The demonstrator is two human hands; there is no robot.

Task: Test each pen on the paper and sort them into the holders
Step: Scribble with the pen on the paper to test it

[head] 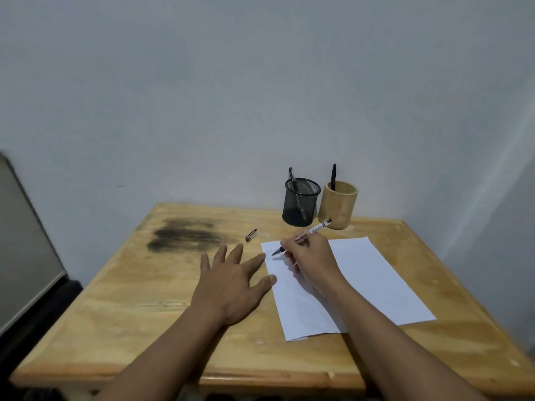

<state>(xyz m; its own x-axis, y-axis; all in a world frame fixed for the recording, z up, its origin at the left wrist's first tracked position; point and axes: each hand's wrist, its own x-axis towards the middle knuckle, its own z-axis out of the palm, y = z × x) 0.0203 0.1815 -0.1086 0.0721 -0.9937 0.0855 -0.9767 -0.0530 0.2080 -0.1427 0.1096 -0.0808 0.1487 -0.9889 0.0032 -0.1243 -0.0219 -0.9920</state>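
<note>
- Right hand point(311, 253) has its grip closed around a pen point(301, 237), tip on the paper's point(376, 282) far left corner.
- Left hand point(231, 282) lies flat, fingers spread, on the counter point(130, 299) at the paper's edge.
- Mesh holder point(301, 202) and wooden holder point(338, 205) each hold one pen.

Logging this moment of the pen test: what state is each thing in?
Pen: uncapped, held in right hand, tip on paper.
Pen cap: off, lying on table.
Paper: flat, faint marks at far-left corner.
Left hand: open, flat beside the paper.
Mesh holder: upright, one pen.
Wooden holder: upright, one pen.
</note>
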